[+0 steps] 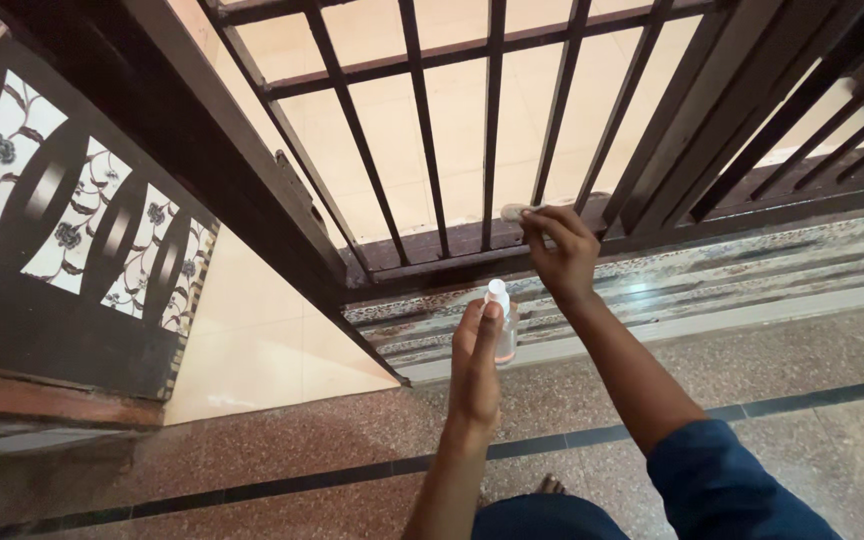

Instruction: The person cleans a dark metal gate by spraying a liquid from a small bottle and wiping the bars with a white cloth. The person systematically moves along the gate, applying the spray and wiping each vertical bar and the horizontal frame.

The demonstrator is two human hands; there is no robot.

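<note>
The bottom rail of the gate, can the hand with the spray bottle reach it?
Probably yes. The left hand holds the spray bottle just short of the gate's bottom rail, with only open air between. The right hand already presses a cloth there.

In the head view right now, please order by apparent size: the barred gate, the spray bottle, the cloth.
1. barred gate, by far the largest.
2. spray bottle in the left hand.
3. cloth, mostly hidden by the right hand, so unsure.
</note>
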